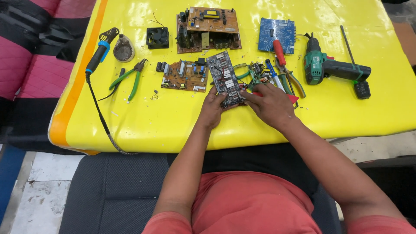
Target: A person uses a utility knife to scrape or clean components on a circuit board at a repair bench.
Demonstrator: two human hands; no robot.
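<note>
A dark circuit board (224,77) lies tilted on the yellow table (173,117). My left hand (212,108) grips its near end from the left. From the right, my right hand (271,103) touches that same near edge with its fingers. Under and just beyond my right hand lie a small green circuit board (256,73) and something red (293,99), partly hidden.
On the table are a brown circuit board (185,76), a larger brown board (208,29), a blue board (277,34), a small black fan (157,37), green pliers (130,80), a blue-handled soldering iron (99,52) with cord, a green cordless drill (333,67), and screwdrivers (279,52).
</note>
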